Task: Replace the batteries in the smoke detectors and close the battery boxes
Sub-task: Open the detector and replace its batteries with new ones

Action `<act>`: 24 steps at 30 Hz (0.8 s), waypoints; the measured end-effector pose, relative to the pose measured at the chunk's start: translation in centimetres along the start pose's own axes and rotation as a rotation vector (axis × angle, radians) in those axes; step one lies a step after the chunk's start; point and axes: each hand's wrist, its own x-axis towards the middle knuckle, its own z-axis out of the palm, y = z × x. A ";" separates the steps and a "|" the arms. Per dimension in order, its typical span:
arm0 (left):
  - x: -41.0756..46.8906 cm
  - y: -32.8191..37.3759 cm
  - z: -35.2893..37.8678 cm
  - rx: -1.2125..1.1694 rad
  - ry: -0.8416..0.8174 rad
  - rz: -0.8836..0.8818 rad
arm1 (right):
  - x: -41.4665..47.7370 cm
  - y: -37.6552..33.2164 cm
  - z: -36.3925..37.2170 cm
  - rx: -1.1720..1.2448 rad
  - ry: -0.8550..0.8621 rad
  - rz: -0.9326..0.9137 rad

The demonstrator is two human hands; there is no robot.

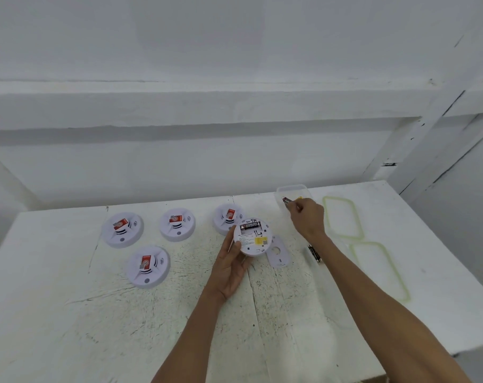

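Head: left hand holds detector

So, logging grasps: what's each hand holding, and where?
Left hand grips the open smoke detector by its rim. Right hand, inside the clear box: cannot tell.

Five smoke detectors, two lids, one container
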 end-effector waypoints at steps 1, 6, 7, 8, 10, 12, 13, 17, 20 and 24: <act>0.0 0.0 0.0 0.003 -0.008 0.001 | 0.7 0.8 0.2 -0.045 -0.032 -0.027; 0.4 -0.2 -0.2 0.000 -0.015 -0.008 | 3.3 3.4 1.6 -0.354 -0.324 -0.042; 0.4 -0.2 -0.3 -0.007 -0.011 -0.011 | 3.5 3.2 1.6 -0.402 -0.355 -0.040; 0.5 -0.2 -0.3 -0.014 -0.013 -0.013 | 3.7 2.9 1.6 -0.444 -0.376 -0.032; 0.6 -0.3 -0.4 -0.009 -0.024 -0.012 | 4.1 2.0 1.5 -0.503 -0.401 0.008; 0.7 -0.2 -0.4 0.000 -0.035 -0.006 | 4.4 1.4 1.5 -0.535 -0.411 0.048; 0.7 -0.1 -0.4 0.001 -0.043 -0.003 | 4.6 1.3 1.5 -0.551 -0.406 0.050; 1.0 -0.3 -0.8 -0.038 -0.039 -0.026 | 5.0 1.0 1.1 -0.584 -0.379 0.001; 1.0 -0.3 -0.9 -0.044 -0.047 -0.022 | 5.1 1.4 0.8 -0.553 -0.416 -0.061; 0.9 -0.2 -0.6 -0.020 -0.059 -0.008 | 4.3 1.7 0.4 -0.421 -0.300 -0.079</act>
